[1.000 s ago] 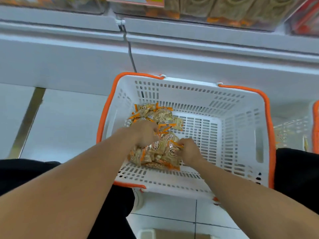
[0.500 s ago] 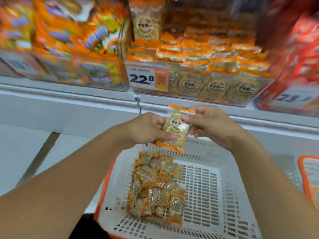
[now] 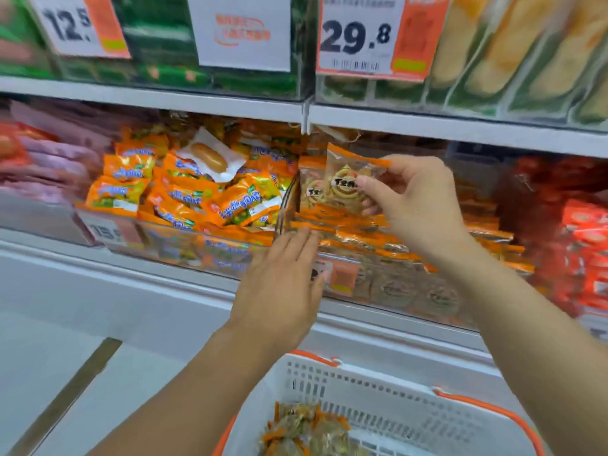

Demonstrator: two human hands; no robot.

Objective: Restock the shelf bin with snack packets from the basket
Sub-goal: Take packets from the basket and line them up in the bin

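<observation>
Here we see the right hand [image 3: 416, 205] at centre right of the frame, its thumb and fingers pinching one snack packet [image 3: 350, 185] upright over the clear shelf bin [image 3: 388, 287], which is already lined with rows of like packets. The left hand [image 3: 283, 287], in the middle of the frame, lies flat with its fingers straight and together, tips at the bin's front edge. At the bottom, the white basket [image 3: 411, 403] holds more packets [image 3: 306, 432].
</observation>
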